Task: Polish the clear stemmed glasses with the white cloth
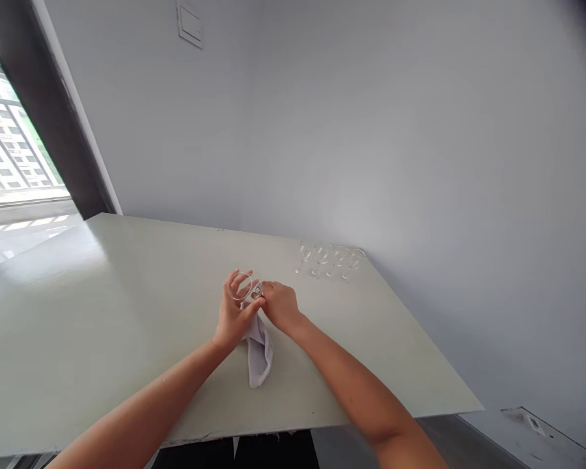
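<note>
My left hand is wrapped round the bowl of a clear stemmed glass, whose round rim shows between thumb and fingers. A pale lilac cloth hangs below this hand over the table. Beside it, my right hand has its fingers closed at the stem end of the same glass, close to the left thumb. Its fingertips are partly hidden, so whether cloth lies between them is unclear.
Several clear stemmed glasses stand in a group near the back right edge of the pale table. Grey walls rise behind and to the right. A window is at the far left. A wall switch sits above.
</note>
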The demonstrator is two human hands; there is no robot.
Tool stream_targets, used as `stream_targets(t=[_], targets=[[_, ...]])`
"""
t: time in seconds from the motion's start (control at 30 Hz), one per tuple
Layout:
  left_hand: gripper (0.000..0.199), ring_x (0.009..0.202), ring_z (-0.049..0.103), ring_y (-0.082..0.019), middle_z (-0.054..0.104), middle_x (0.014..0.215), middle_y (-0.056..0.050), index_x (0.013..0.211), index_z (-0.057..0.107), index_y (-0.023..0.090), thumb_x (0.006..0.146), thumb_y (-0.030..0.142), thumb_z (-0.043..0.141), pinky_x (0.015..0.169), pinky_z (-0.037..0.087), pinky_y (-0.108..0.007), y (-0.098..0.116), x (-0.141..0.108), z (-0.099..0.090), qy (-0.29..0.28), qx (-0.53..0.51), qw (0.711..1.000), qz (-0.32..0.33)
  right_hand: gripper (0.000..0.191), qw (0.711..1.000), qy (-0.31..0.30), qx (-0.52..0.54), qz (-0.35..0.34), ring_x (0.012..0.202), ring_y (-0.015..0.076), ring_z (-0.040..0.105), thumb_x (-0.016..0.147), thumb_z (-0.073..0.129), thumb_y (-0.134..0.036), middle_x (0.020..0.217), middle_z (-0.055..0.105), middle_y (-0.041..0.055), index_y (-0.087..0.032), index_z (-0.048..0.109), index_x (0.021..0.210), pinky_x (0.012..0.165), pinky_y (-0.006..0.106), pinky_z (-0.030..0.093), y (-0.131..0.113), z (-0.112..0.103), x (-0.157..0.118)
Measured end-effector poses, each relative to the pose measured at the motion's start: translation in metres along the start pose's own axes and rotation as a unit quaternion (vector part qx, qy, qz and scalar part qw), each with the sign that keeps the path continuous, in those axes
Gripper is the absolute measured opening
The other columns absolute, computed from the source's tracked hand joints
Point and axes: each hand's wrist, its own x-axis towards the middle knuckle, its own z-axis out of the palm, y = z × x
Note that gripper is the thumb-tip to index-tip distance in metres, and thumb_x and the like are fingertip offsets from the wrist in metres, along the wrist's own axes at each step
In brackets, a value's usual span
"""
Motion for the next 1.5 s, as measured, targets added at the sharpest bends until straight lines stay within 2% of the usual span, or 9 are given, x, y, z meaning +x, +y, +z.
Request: stream_targets(t=[0.1,0.23,0.4,0.73,0.87,1.03,1.2,1.3,1.5], targets=[[0.081,0.126,0.037,-0.025,0.033,0.139,-0.013,0.135,0.018,0.029,0.070,0.040,0.065,0.099,0.034,-0.043,-0.016,0.002,-0.005,-0.033,0.094,0.995,-0.021,0.020,0.994,0.018,0.042,0.098,0.076,0.0179,0.058,0.084,0.046,-0.035,0.078,0.065,0.0033,-0.024,0.062,0.090,0.066,0.026,0.036,0.021,0.006,0.025],[0.057,0.119,0.044,-0.023,0.049,0.128,-0.010,0.126,0.037,0.026,0.077,0.046,0.055,0.095,0.038,-0.042,-0.035,0.001,-0.008,-0.088,0.178,0.975,-0.101,0.024,0.966,0.053,0.109,0.228,0.073,0.0166,0.060,0.084,0.047,-0.034,0.074,0.066,0.0034,-0.019,0.061,0.095,0.064,0.025,0.037,0.059,0.012,0.052],[0.040,0.111,0.050,-0.022,0.055,0.118,-0.008,0.113,0.049,0.025,0.078,0.045,0.053,0.088,0.042,-0.038,-0.043,0.001,-0.008,-0.077,0.199,0.971,-0.107,0.028,0.956,0.060,0.118,0.263,0.070,0.0160,0.060,0.084,0.044,-0.032,0.073,0.066,0.0038,-0.016,0.060,0.099,0.061,0.025,0.037,0.085,0.023,0.065],[0.032,0.099,0.056,-0.021,0.059,0.109,-0.006,0.102,0.057,0.023,0.081,0.045,0.047,0.084,0.042,-0.033,-0.043,0.004,-0.008,-0.080,0.191,0.967,-0.146,0.028,0.949,0.058,0.130,0.282,0.073,0.0170,0.057,0.080,0.049,-0.034,0.074,0.065,0.0040,-0.016,0.060,0.098,0.064,0.026,0.037,0.090,0.027,0.068],[0.032,0.092,0.057,-0.020,0.061,0.105,-0.004,0.094,0.061,0.023,0.082,0.046,0.043,0.082,0.040,-0.032,-0.039,0.005,-0.008,-0.086,0.198,0.963,-0.162,0.038,0.943,0.064,0.143,0.293,0.070,0.0172,0.056,0.079,0.049,-0.042,0.076,0.062,0.0035,-0.016,0.053,0.107,0.060,0.026,0.037,0.076,0.015,0.037],[0.040,0.078,0.054,-0.017,0.061,0.085,-0.004,0.067,0.059,0.019,0.084,0.048,0.036,0.072,0.038,-0.028,-0.039,0.005,-0.006,-0.123,0.295,0.942,-0.106,0.040,0.967,-0.020,0.189,0.170,0.055,0.0123,0.049,0.085,0.034,-0.052,0.059,0.053,-0.0023,-0.020,0.053,0.073,0.053,0.023,0.034,0.021,-0.002,-0.050],[0.051,0.058,0.045,-0.013,0.053,0.060,0.000,0.055,0.050,0.018,0.084,0.054,0.029,0.058,0.032,-0.026,-0.037,-0.001,-0.002,-0.145,0.362,0.916,-0.095,0.023,0.985,-0.090,0.057,0.134,0.058,0.0118,0.050,0.071,0.061,-0.036,0.071,0.057,-0.0034,-0.021,0.049,0.083,0.051,0.022,0.028,-0.022,0.003,-0.107],[0.052,0.052,0.039,-0.011,0.044,0.052,0.002,0.050,0.043,0.018,0.084,0.054,0.028,0.054,0.029,-0.025,-0.025,0.004,0.000,-0.133,0.368,0.919,-0.055,0.008,0.991,-0.040,-0.001,0.128,0.060,0.0121,0.051,0.072,0.052,-0.016,0.073,0.057,-0.0020,-0.020,0.050,0.079,0.052,0.023,0.029,-0.023,0.004,-0.110],[0.042,0.073,0.051,-0.015,0.058,0.067,-0.002,0.060,0.049,0.019,0.086,0.047,0.032,0.070,0.039,-0.026,0.025,0.056,-0.013,-0.115,0.318,0.933,0.122,0.029,0.980,0.184,-0.072,0.004,0.072,0.0168,0.053,0.073,0.043,-0.003,0.085,0.058,0.0058,-0.018,0.056,0.093,0.063,0.028,0.037,-0.041,-0.016,-0.112]])
